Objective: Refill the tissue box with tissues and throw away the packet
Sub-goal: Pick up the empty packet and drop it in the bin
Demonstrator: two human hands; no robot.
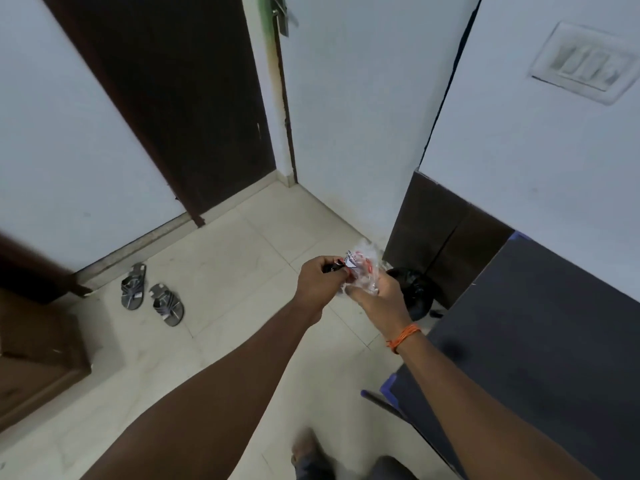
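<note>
Clear crinkled plastic packet [360, 271] with red print held between both hands above tiled floor [242, 271]. Left hand [317, 284] fingers curled, pinching packet's edge; right hand [379, 297] fingers closed around it. Black bin bag [417, 289] just beyond; sandals [152, 296] well left.

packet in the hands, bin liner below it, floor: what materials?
Packet: thin clear plastic film with red and white print, crinkled and glossy. Bin liner: looks like thin black plastic, shiny and wrinkled; mostly hidden by the right hand. Floor: pale ceramic or stone tile, judging by grout lines and a faint sheen.
</note>
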